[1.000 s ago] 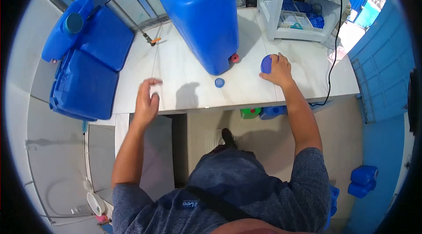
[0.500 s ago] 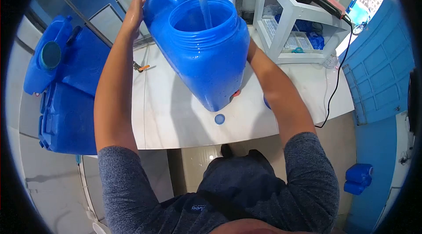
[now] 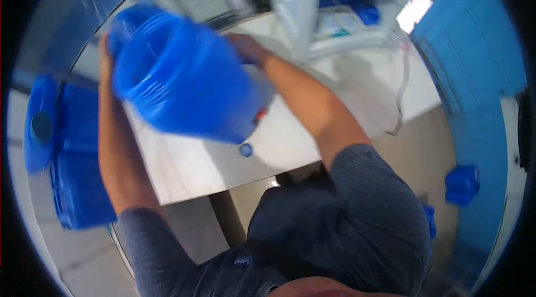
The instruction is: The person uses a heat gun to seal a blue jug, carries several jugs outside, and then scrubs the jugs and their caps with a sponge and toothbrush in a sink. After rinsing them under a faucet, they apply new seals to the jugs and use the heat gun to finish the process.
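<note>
A large blue plastic container (image 3: 195,79), lidless, is tilted to the left above the white counter, its wide threaded mouth turned to the upper left. My left hand (image 3: 106,60) lies against its left side near the mouth, mostly hidden behind it, its fingers blurred. On the container's far right side is my right hand (image 3: 245,48), partly hidden and smeared by motion. A small red part (image 3: 260,115) shows at the container's lower right. Below it, a small round blue cap (image 3: 245,150) lies on the counter (image 3: 184,168).
More blue containers (image 3: 84,157) stand at the left. A white-framed cabinet (image 3: 312,18) with trays is at the back right, a dark cord (image 3: 403,90) hanging beside it. Blue containers (image 3: 462,185) sit low at the right, near a blue door (image 3: 474,62).
The blue container has gone from nearly upright to tilted left, and both hands moved left with it. The water stream into its mouth no longer shows; the view has shifted.
</note>
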### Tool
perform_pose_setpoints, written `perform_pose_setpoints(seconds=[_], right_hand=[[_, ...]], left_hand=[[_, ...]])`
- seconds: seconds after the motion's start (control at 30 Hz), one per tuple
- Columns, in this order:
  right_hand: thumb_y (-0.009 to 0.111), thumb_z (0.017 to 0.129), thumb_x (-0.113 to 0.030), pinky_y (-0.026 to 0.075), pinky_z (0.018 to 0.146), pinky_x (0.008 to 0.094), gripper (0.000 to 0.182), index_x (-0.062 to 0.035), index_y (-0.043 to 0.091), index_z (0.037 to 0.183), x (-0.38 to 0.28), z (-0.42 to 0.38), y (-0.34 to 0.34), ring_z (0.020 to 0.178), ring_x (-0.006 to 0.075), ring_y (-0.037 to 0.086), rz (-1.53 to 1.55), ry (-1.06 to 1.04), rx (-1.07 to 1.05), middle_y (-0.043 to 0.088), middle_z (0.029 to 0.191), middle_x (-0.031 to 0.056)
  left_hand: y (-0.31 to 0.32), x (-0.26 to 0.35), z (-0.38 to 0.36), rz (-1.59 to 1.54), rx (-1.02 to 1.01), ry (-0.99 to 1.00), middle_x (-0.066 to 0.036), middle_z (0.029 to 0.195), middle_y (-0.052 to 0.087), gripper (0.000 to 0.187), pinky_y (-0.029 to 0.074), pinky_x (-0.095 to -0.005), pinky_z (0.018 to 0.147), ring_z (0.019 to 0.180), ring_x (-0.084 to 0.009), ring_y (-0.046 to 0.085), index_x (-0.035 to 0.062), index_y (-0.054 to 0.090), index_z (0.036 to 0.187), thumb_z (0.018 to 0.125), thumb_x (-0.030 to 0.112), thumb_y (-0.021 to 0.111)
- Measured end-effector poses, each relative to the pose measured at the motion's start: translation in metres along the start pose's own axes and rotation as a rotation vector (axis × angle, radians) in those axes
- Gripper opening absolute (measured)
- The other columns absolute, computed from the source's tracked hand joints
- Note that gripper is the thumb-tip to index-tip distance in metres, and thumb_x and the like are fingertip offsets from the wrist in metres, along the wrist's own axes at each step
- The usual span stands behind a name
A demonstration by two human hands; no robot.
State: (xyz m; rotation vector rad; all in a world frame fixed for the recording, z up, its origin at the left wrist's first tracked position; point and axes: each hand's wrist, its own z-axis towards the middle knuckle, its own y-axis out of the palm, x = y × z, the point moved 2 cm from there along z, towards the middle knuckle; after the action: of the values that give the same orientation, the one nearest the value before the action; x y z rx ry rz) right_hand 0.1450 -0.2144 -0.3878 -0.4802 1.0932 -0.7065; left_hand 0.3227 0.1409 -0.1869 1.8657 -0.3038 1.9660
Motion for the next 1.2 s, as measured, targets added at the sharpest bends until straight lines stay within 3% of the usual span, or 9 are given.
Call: perform_pose_setpoints(seconds=[0.07, 0.1, 0.2, 0.23, 0.27, 0.53, 0.67, 0.87, 1.2], right_hand=[[0.069, 0.090, -0.039, 0.052, 0.097, 0.0430, 0.055, -0.0087, 0.061, 0.135, -0.042, -0.007, -0.027, 0.112, 0.0345, 0.067, 0.093, 0.216, -0.061, 0.068, 0.126, 0.0204], [0.071, 0.087, -0.041, 0.053, 0.094, 0.0427, 0.056, -0.0115, 0.061, 0.134, -0.043, -0.013, -0.026, 0.111, 0.0348, 0.067, 0.206, 0.115, 0.015, 0.068, 0.124, 0.0200], [0.069, 0.087, -0.033, 0.053, 0.091, 0.0487, 0.048, -0.0147, 0.062, 0.131, -0.040, -0.049, -0.034, 0.108, 0.0361, 0.067, 0.303, 0.278, -0.048, 0.069, 0.118, 0.0183], [0.068, 0.087, -0.030, 0.053, 0.091, 0.0498, 0.048, -0.0149, 0.062, 0.132, -0.047, -0.076, -0.039, 0.107, 0.0378, 0.066, -0.050, 0.185, -0.029, 0.068, 0.118, 0.0191], [0.067, 0.085, -0.027, 0.052, 0.093, 0.0499, 0.048, -0.0149, 0.062, 0.132, -0.056, -0.113, -0.048, 0.107, 0.0415, 0.064, 0.017, 0.149, 0.084, 0.066, 0.119, 0.0202], [0.064, 0.092, -0.024, 0.049, 0.098, 0.0478, 0.048, -0.0114, 0.054, 0.138, -0.030, -0.289, -0.113, 0.118, 0.0393, 0.059, -0.065, 0.319, 0.063, 0.060, 0.128, 0.0205], [0.059, 0.092, -0.013, 0.050, 0.095, 0.0473, 0.039, -0.0096, 0.060, 0.131, -0.022, -0.304, -0.133, 0.115, 0.0383, 0.061, 0.048, 0.340, 0.055, 0.066, 0.120, 0.0197], [0.059, 0.085, -0.007, 0.054, 0.087, 0.0458, 0.036, -0.0071, 0.068, 0.120, 0.000, -0.288, -0.139, 0.104, 0.0367, 0.067, 0.026, 0.094, 0.019, 0.072, 0.108, 0.0181], [0.055, 0.098, -0.024, 0.054, 0.081, 0.0498, 0.025, -0.0048, 0.068, 0.105, 0.025, -0.287, -0.151, 0.093, 0.0404, 0.068, 0.100, 0.070, -0.080, 0.072, 0.095, 0.0195]], left_hand=[[0.019, 0.005, -0.016, 0.142, 0.068, 0.006, -0.018, 0.120, 0.066, 0.060, 0.053, -0.0466, 0.093, 0.103, -0.0314, 0.065, 0.0022, 0.059, 0.130, 0.102, 0.053, 0.047], [0.024, 0.002, -0.024, 0.187, 0.086, 0.010, -0.018, 0.120, 0.066, 0.059, 0.053, -0.0462, 0.092, 0.102, -0.0310, 0.065, 0.0023, 0.059, 0.130, 0.102, 0.053, 0.047], [0.041, -0.007, -0.066, 0.323, 0.170, 0.066, -0.017, 0.117, 0.066, 0.057, 0.053, -0.0452, 0.090, 0.100, -0.0299, 0.064, 0.0026, 0.060, 0.128, 0.102, 0.052, 0.047], [0.042, -0.012, -0.090, 0.382, 0.221, 0.082, -0.017, 0.117, 0.066, 0.056, 0.052, -0.0449, 0.089, 0.099, -0.0296, 0.064, 0.0027, 0.060, 0.128, 0.102, 0.051, 0.047], [0.046, -0.019, -0.109, 0.432, 0.252, 0.107, -0.016, 0.116, 0.066, 0.056, 0.052, -0.0446, 0.088, 0.098, -0.0292, 0.064, 0.0028, 0.060, 0.127, 0.102, 0.051, 0.047], [0.101, -0.085, -0.198, 0.717, 0.359, 0.240, -0.014, 0.110, 0.066, 0.051, 0.051, -0.0419, 0.082, 0.093, -0.0262, 0.063, 0.0037, 0.062, 0.123, 0.102, 0.048, 0.048], [0.126, -0.123, -0.230, 0.776, 0.382, 0.211, -0.013, 0.107, 0.066, 0.049, 0.051, -0.0406, 0.080, 0.090, -0.0247, 0.062, 0.0041, 0.063, 0.121, 0.102, 0.047, 0.048], [0.158, -0.165, -0.268, 0.851, 0.453, 0.130, -0.011, 0.103, 0.066, 0.045, 0.050, -0.0386, 0.075, 0.086, -0.0225, 0.061, 0.0048, 0.064, 0.118, 0.103, 0.045, 0.048], [0.157, -0.193, -0.313, 0.896, 0.664, -0.050, -0.008, 0.095, 0.065, 0.040, 0.048, -0.0353, 0.068, 0.080, -0.0188, 0.059, 0.0058, 0.066, 0.112, 0.103, 0.041, 0.049]])
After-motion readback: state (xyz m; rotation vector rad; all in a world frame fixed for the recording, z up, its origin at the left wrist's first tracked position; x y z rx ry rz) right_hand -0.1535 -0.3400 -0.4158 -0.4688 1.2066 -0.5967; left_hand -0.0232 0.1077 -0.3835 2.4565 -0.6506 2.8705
